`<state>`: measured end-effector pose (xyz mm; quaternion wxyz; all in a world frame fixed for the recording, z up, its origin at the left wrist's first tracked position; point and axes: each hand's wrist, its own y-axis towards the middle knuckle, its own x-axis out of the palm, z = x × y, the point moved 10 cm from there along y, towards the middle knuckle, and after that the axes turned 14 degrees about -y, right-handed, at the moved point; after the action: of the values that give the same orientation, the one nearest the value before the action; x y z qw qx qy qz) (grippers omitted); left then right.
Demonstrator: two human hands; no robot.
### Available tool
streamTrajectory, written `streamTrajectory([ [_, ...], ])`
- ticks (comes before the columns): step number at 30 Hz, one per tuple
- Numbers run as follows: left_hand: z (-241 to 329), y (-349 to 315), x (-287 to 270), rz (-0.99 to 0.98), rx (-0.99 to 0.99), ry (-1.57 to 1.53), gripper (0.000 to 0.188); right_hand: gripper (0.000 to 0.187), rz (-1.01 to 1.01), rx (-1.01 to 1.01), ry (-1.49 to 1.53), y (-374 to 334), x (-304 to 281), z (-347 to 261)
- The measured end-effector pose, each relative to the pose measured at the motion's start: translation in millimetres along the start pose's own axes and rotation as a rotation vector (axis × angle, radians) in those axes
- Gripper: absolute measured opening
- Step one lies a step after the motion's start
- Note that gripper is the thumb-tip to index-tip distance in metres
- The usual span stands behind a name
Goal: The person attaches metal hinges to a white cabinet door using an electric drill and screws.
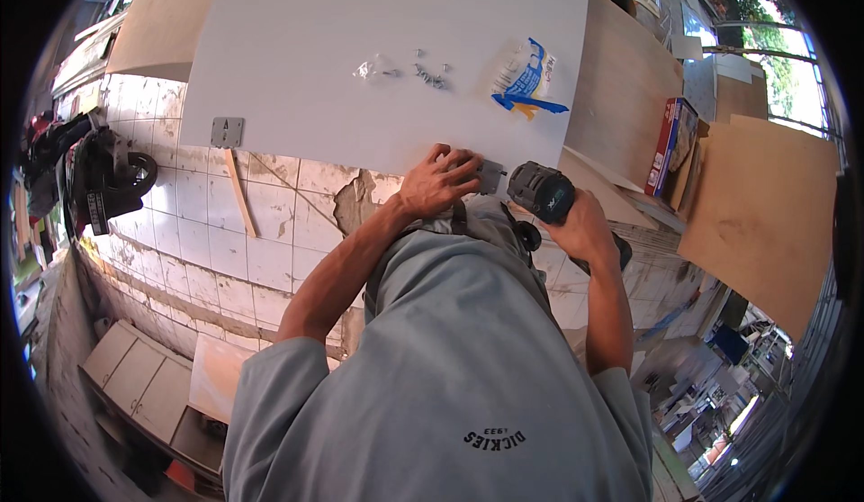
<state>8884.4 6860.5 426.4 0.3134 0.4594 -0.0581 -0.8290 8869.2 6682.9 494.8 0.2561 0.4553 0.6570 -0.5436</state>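
A white panel (378,34) lies in front of me. At its near edge my left hand (441,182) has its fingers bent over a grey metal plate (490,176), holding it against the panel. My right hand (583,225) is wrapped round the grip of a dark cordless drill (542,192). The drill's front end is just right of the plate; whether its tip touches is too small to tell. A matching grey plate (228,132) sits at the panel's left corner. Several small screws (430,77) lie loose farther back.
Beside the screws is a small clear plastic bag (373,68); a blue-and-clear package (526,77) lies to its right. Brown boards (765,223) and a red-and-blue box (666,146) stand at right. A motorcycle (99,173) is at far left, a wooden strip (240,194) below the panel.
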Motion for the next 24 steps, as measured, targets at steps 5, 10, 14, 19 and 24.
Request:
streamTrajectory([
  [5,1.7,-2.1,0.5,0.054,0.035,0.017,0.028,0.029,-0.004,-0.004,-0.056,1.1,-2.5,-4.0],
  [10,3.1,-2.8,-1.9,0.076,0.051,0.033,0.028,0.026,-0.033,0.043,-0.091,0.5,-6.4,-8.2],
  [14,3.2,-2.0,-2.2,0.079,0.055,0.034,0.028,0.026,-0.015,0.030,-0.056,1.2,-5.7,-7.0],
  [19,2.8,-2.9,0.6,0.074,0.053,0.048,0.028,0.033,-0.055,0.078,-0.056,2.2,-0.2,-0.3],
  [24,2.3,-3.0,1.6,0.078,0.052,0.046,0.027,0.035,-0.075,0.073,-0.075,2.6,-3.3,-4.8],
])
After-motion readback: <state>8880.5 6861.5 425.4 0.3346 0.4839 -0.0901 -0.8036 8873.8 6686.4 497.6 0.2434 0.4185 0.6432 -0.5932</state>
